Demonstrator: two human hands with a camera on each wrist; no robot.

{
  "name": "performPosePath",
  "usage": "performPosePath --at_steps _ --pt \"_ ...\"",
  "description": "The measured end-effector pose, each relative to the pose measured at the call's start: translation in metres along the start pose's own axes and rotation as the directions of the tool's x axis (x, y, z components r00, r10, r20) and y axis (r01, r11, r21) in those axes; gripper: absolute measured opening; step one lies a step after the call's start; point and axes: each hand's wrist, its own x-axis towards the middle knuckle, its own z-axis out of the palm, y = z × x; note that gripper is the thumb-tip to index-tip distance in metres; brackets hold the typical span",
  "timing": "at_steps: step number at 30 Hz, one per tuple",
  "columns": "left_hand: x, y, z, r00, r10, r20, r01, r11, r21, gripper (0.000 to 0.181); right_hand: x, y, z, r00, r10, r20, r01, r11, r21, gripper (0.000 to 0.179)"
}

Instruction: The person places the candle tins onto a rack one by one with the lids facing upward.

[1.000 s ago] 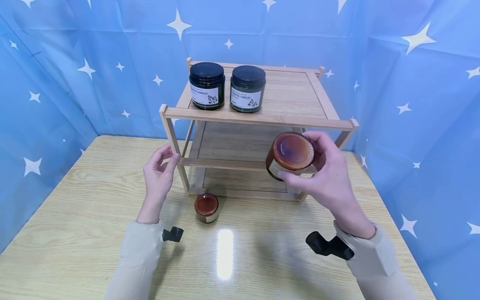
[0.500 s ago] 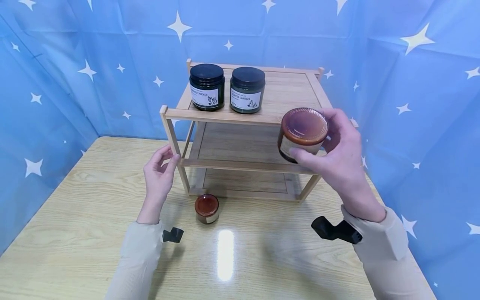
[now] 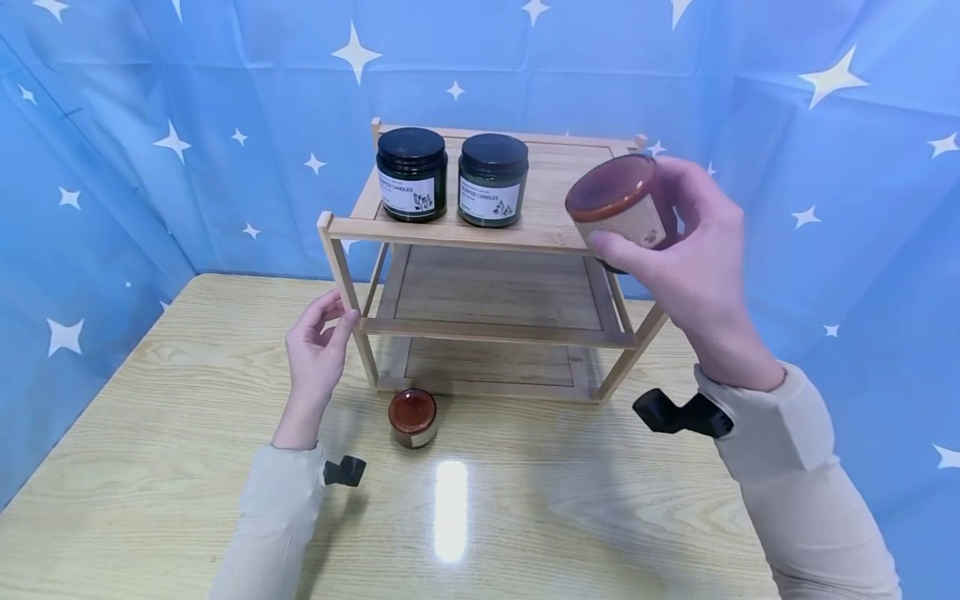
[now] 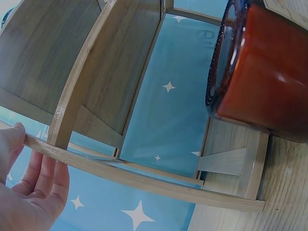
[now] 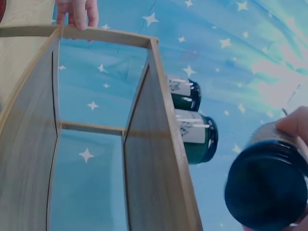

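Note:
My right hand (image 3: 701, 250) grips an amber candle jar (image 3: 618, 196) by its sides, thumb across the pale label. The jar is held tilted, its base up, in front of the top shelf's right end; its dark lid (image 5: 267, 185) shows in the right wrist view. With thumb and fingers my left hand (image 3: 318, 337) pinches the left front post of a wooden shelf rack (image 3: 495, 331). On the top shelf, toward the left, two dark green candle jars (image 3: 412, 175) with black lids stand side by side. Another amber jar (image 3: 412, 415) sits on the table before the rack.
The rack has a middle shelf (image 3: 495, 287) and a bottom shelf (image 3: 487, 360) below the top one. It stands on a light wooden table (image 3: 225, 367). Blue cloth (image 3: 262, 50) with white stars hangs behind and at both sides.
My right hand has lifted the amber jar up and to the right, from in front of the middle shelf to top-shelf height, tipping it over. The left hand has stayed on the post.

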Motion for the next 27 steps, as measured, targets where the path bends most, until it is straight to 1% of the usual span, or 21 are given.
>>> performPosePath --at_steps 5,8,12,14,15,20,27 --pt "-0.001 0.000 -0.001 1.000 -0.003 0.001 0.003 1.000 0.001 0.026 0.011 0.003 0.003 1.000 0.019 0.016 -0.019 0.999 -0.033 0.052" --pt "-0.001 0.000 -0.001 1.000 0.000 0.006 0.000 1.000 0.005 0.027 0.016 0.005 0.005 1.000 0.026 0.009 -0.025 0.998 -0.049 0.055" --pt "-0.001 -0.001 -0.002 1.000 0.002 0.008 -0.002 1.000 0.004 0.027 0.022 0.009 0.006 0.999 0.032 -0.015 -0.032 0.999 -0.009 0.055" --pt "-0.001 -0.001 -0.002 1.000 0.003 0.008 -0.003 1.000 0.003 0.027 0.024 0.011 0.007 0.999 0.035 -0.023 -0.035 0.999 -0.007 0.054" --pt "-0.001 -0.001 -0.002 1.000 0.004 0.007 -0.004 1.000 0.002 0.027 0.025 0.011 0.007 0.999 0.035 -0.022 -0.035 0.999 -0.014 0.054" --pt "-0.001 -0.001 -0.001 1.000 0.011 0.006 -0.011 1.000 -0.008 0.027 0.029 0.011 0.010 0.999 0.039 -0.024 -0.042 0.991 -0.126 0.054" --pt "0.000 -0.002 -0.001 1.000 0.010 0.005 -0.010 1.000 -0.012 0.027 0.036 0.009 0.011 0.996 0.085 -0.026 -0.088 0.984 -0.158 0.061"
